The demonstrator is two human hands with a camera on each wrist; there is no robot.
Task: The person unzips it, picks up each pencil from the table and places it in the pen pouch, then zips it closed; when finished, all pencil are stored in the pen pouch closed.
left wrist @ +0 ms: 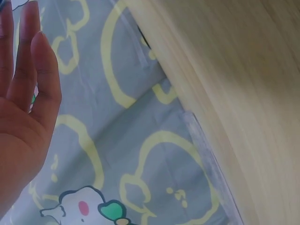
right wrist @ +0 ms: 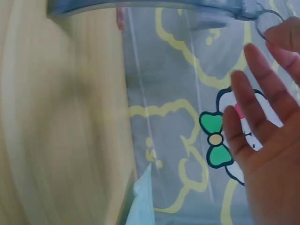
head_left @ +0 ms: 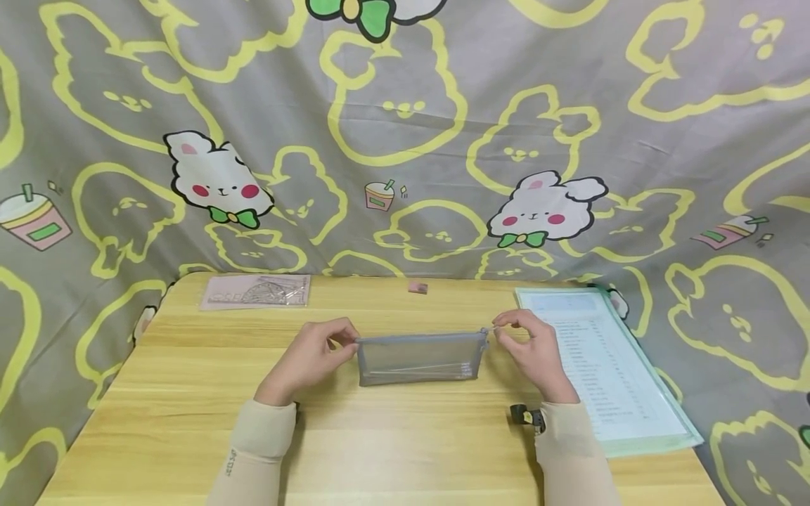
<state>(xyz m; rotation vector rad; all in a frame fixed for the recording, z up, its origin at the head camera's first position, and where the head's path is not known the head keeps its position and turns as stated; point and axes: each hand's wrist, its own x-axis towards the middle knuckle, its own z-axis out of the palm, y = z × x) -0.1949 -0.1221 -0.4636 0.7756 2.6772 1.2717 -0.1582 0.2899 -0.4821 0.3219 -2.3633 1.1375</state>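
Observation:
A grey see-through zip pencil case (head_left: 418,358) hangs between both hands over the middle of the table, its zip edge along the top. My left hand (head_left: 319,357) pinches its upper left corner between thumb and finger. At the other end, my right hand (head_left: 530,348) pinches the zip pull; the right wrist view shows a metal ring (right wrist: 269,24) on it, held by the thumb and a finger. Thin straight items seem to lie along the bottom of the case, too faint to name. In the left wrist view the case is out of sight.
A clear bag with rulers and a protractor (head_left: 256,292) lies at the table's back left. A small pinkish eraser-like block (head_left: 418,287) sits at the back edge. On the right is a pale green folder (head_left: 645,444) with a printed sheet. A patterned curtain (head_left: 405,176) surrounds the table.

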